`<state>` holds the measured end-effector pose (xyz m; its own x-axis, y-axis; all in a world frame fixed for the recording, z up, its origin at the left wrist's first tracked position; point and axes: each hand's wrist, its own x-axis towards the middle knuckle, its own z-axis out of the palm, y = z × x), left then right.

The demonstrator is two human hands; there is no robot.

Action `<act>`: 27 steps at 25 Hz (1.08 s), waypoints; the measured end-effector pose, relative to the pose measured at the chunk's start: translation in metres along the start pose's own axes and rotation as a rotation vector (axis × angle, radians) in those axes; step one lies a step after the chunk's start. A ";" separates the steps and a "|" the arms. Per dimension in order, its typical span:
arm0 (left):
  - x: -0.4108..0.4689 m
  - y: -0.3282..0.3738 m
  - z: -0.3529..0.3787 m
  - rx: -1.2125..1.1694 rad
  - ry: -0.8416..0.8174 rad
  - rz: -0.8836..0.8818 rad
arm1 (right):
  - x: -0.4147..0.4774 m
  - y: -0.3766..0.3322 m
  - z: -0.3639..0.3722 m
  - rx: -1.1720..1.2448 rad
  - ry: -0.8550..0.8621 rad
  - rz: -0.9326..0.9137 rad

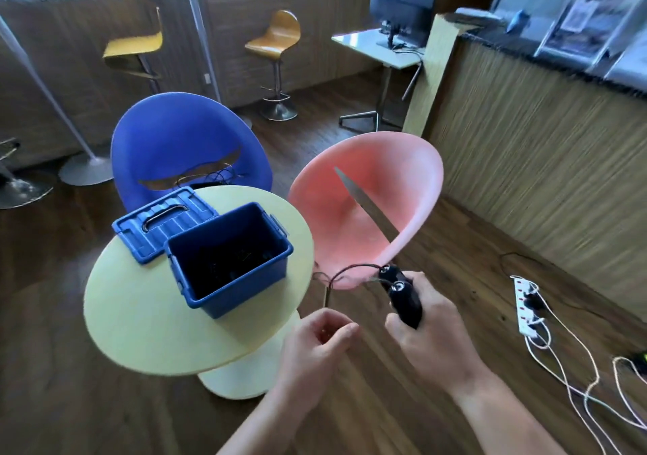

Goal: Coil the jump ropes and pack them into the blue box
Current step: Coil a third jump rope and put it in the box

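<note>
While right hand [430, 318] grips both jump rope handles [406, 297] together, left hand [322, 339] fingers curl, pinching cord [350, 268]: wind even loops, light tension. Blue box [241, 295] open on counter [140, 314], near hands.

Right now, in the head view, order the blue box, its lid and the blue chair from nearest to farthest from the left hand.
1. The blue box, on the table, up and left of the left hand.
2. The lid, flat on the table behind the box, farther left.
3. The blue chair, beyond the table's far edge.
</note>
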<state>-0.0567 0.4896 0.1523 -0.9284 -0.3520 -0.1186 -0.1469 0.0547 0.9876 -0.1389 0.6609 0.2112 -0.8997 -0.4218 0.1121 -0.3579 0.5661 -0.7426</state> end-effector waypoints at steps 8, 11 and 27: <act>-0.018 0.025 0.067 0.360 0.170 0.237 | -0.064 0.014 -0.084 -0.139 -0.074 -0.248; -0.024 0.038 0.086 0.454 0.153 0.333 | -0.082 0.014 -0.115 -0.146 -0.086 -0.369; -0.121 0.052 0.063 -0.416 0.235 -0.011 | -0.036 -0.018 -0.098 0.624 -0.224 -0.107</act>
<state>0.0262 0.5935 0.2118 -0.8182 -0.5550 -0.1501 0.0373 -0.3118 0.9494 -0.1246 0.7349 0.2855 -0.7695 -0.6279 0.1162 -0.1700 0.0260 -0.9851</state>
